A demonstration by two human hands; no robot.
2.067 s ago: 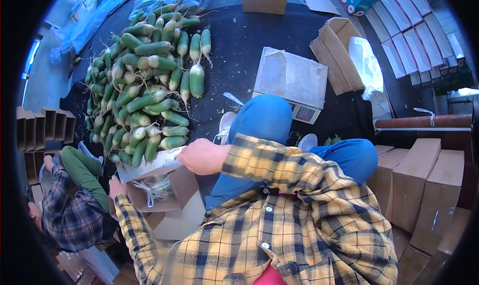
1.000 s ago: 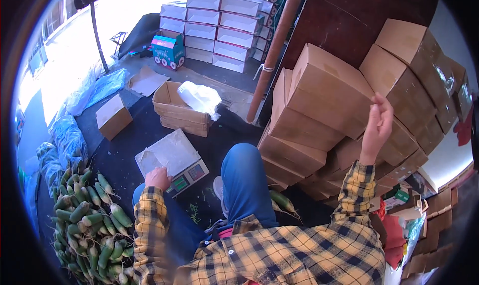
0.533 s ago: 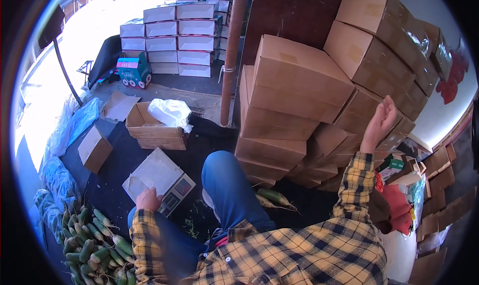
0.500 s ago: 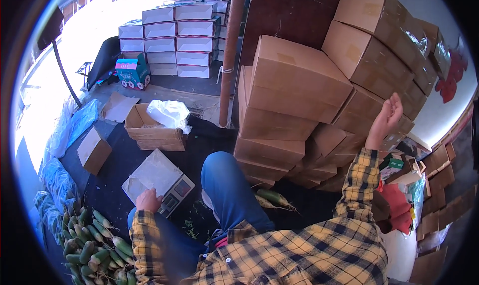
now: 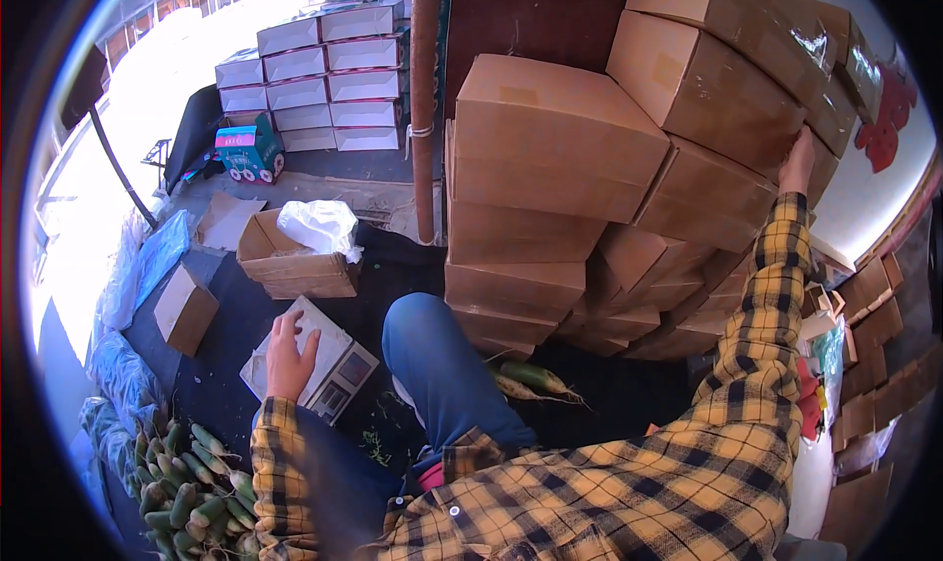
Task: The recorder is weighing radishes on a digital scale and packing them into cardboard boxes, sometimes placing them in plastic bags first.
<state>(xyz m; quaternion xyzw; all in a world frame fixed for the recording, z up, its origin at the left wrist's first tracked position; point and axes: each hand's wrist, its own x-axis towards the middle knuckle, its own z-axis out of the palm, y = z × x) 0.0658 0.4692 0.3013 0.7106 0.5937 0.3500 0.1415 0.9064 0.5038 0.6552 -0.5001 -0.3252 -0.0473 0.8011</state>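
Note:
My left hand is open, fingers spread, above the pale flat top of a digital scale on the dark ground beside my bent knee. It holds nothing. My right arm stretches far out to the right. My right hand is at the side edge of a brown cardboard box in a tall stack, its fingers together and curled against the edge. The fingertips are partly hidden there. Two long green-and-white radishes lie on the ground right of my knee.
A heap of green radishes lies at lower left by blue plastic sheeting. An open carton holds a white plastic bag. A small box stands nearby. Behind are stacked white boxes and a rusty pole.
My right hand has moved right, from open in front of the stack to the box's edge. My left hand has risen slightly and spread its fingers. The view has shifted somewhat rightward.

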